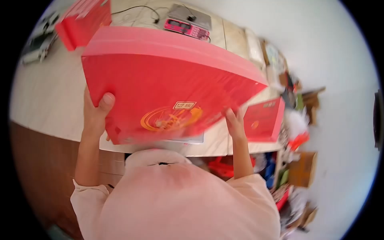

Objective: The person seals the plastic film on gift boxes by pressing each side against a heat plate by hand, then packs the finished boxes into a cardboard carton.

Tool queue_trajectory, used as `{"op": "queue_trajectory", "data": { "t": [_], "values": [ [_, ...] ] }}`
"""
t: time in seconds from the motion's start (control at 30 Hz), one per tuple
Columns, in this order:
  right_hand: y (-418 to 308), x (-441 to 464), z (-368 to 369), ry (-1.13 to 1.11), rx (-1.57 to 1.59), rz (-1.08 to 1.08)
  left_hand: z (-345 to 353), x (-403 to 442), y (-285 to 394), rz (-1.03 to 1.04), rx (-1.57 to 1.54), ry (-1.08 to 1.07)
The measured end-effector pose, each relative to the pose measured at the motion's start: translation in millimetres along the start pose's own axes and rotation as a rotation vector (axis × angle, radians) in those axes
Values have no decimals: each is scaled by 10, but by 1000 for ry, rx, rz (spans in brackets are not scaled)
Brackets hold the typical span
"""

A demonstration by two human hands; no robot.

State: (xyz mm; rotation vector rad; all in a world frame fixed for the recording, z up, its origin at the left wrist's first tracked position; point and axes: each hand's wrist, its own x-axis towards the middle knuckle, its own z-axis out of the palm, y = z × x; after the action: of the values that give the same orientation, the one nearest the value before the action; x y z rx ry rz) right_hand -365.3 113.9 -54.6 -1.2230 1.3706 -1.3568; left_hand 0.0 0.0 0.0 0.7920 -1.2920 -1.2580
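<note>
A large red box (160,80) with a gold round design and a small label is held up, tilted, over the light table (48,96). At its left edge my left hand (98,114) grips it, thumb on the printed face. My right hand (235,122) holds its lower right edge, fingers mostly hidden by the box. Just right of my right hand, a second red box (264,120) lies on the table. Under the held box, part of a flat grey-white item (196,139) shows at the table's front edge.
Red boxes (84,24) stand at the back left, near a metal device (38,48). A pink scale (186,29) with cables sits at the back. Along the wall on the right are bags and a cardboard box (303,169).
</note>
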Motion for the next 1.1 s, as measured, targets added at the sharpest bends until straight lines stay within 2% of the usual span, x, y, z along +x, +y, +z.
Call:
{"op": "queue_trajectory", "data": {
  "t": [0.03, 0.07, 0.1, 0.13, 0.17, 0.2, 0.33, 0.5, 0.57, 0.67, 0.8, 0.87, 1.0, 1.07, 1.1],
  "values": [
    [164, -57, 229, 102, -51, 54, -97, 121, 175, 25, 94, -104],
    [63, -73, 554, 162, 37, 36, -150, 233, 287, 137, 236, -195],
    [38, 10, -421, 235, -3, -163, 830, 257, 179, 408, 286, -238],
    [180, -270, -345, 279, 47, -142, 907, 150, 312, 363, 345, -304],
    [265, -294, -427, 304, 60, -223, 1031, 144, 372, 484, 541, -356],
    [340, -716, -323, 382, 87, -125, 1146, 155, 618, 418, 772, -494],
    [438, -1125, -438, 584, 87, -112, 1650, 298, 709, 404, 1062, -593],
    [510, -1349, -508, 723, 134, -122, 2070, 291, 466, 442, 1156, -761],
    [520, -1335, -507, 745, 144, -152, 2169, 304, 357, 306, 1265, -874],
    [495, -1282, -495, 748, 94, -172, 2296, 225, 189, 277, 1331, -915],
    [399, -1146, -493, 686, 54, -211, 2206, 201, 116, 244, 1316, -864],
    [301, -1038, -455, 675, 10, -250, 2083, 160, 32, 735, 1168, -752],
    [89, -802, -417, 624, -170, -398, 1856, -16, 256, 799, 951, -779],
    [12, -664, -378, 609, -199, -418, 1677, -193, 495, 688, 542, -1036],
    [-24, -608, -356, 616, -231, -438, 1678, -272, 592, 672, 297, -1007]
  ]
}}
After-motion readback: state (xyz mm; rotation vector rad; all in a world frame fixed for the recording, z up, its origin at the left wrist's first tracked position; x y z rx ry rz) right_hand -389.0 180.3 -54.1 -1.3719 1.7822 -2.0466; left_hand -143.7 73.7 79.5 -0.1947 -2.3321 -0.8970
